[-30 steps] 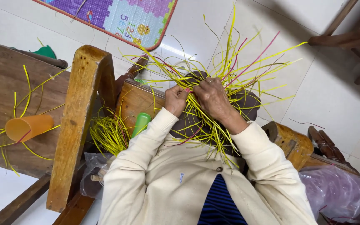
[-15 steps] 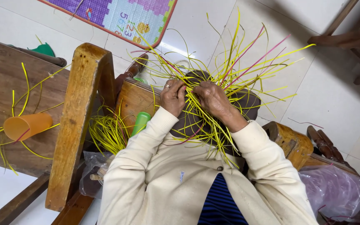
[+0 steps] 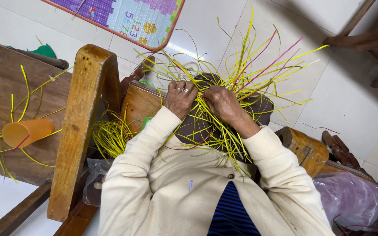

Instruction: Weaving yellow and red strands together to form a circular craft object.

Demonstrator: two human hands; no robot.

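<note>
My left hand [image 3: 180,98], with rings on two fingers, and my right hand [image 3: 225,104] press side by side on a bundle of thin yellow strips [image 3: 241,74] held over my lap. The strips fan outward and upward from between my hands. A few pink strips [image 3: 273,62] are mixed in. Both hands have fingers curled around the strips where they cross, over a dark rounded shape [image 3: 206,118] beneath. More yellow strips hang down over my cream sleeves [image 3: 149,144] toward my chest.
A wooden chair frame [image 3: 77,126] stands left of me, with a coil of yellow strips [image 3: 110,137] beside it. An orange cup [image 3: 26,132] and loose strips lie on a wooden bench [image 3: 5,83]. A patterned play mat [image 3: 123,17] lies on the white tiled floor. Plastic bag [image 3: 351,196] at right.
The hands have shifted slightly among the strips, and the fanned yellow strips have swayed a little. The view has moved barely at all.
</note>
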